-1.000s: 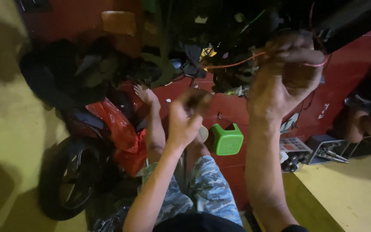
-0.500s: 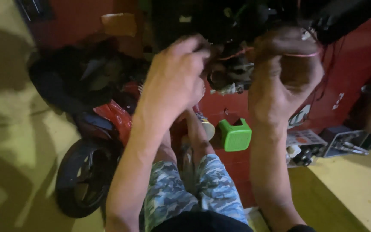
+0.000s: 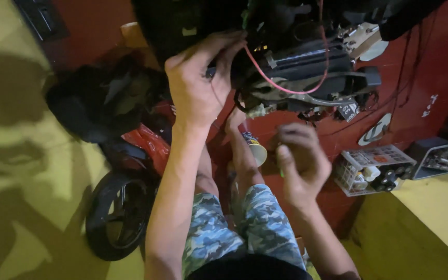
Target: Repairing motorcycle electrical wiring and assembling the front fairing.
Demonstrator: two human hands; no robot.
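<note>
The left hand (image 3: 199,85) is raised to the black plastic and metal underside of a motorcycle assembly (image 3: 296,62), which hangs at the top edge of the view. Its fingers (image 3: 219,49) curl over the near left edge of that black housing, gripping it, with the thumb pressed against the side. A thin pink-red wire (image 3: 286,89) loops down from the assembly and back up, just right of the left hand, beside grey cables and small connectors.

The right hand (image 3: 301,163) sits lower, well apart from the assembly, over the person's knee. Its fingers are bent inward and loosely clenched; whether something small lies inside them I cannot tell, as the hand is blurred.

Below the hands are the person's legs in blue camouflage shorts (image 3: 234,231), over a red floor (image 3: 416,78). A small cup with a pale rim (image 3: 255,150) stands by the leg. A white wire basket of small parts (image 3: 372,168) rests at the floor's right edge, and a black wheel with a red body panel (image 3: 120,207) lies at the left.
</note>
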